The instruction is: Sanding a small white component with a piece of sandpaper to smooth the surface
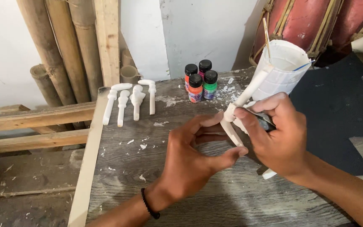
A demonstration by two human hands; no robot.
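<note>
Bracing the white carved piece (236, 126) between left hand (194, 155) thumb and fingertips, we keep the right hand (280, 134), closed on a small dark tool (265, 121), working just above them with short, light strokes.

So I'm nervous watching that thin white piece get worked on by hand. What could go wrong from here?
1. The slim white carved piece is held only by the fingertips of the left hand, so it might snap or slip.
2. The right hand presses a dark tool right next to the left thumb, which could get nicked.
3. The white cup and paint bottles stand close behind and might get knocked over.
</note>
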